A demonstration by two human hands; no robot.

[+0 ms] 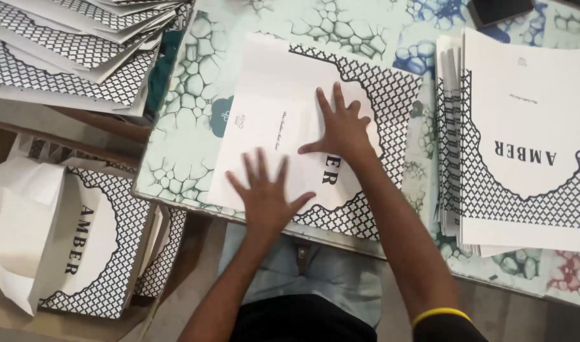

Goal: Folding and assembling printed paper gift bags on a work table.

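Both flat, the left hand (264, 196) and right hand (342, 126) (fingers spread, gripping nothing) press the printed paper sheet (283, 120) beneath them, forearms angled inward.

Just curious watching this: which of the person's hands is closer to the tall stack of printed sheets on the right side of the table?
The right hand. It presses flat on the middle sheet, on the side toward the stack of printed sheets. The left hand lies on the sheet's near edge, farther away.

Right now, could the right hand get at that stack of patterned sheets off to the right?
Probably yes. The right hand lies flat on the folded sheet, and only bare tabletop separates it from the stack of sheets.
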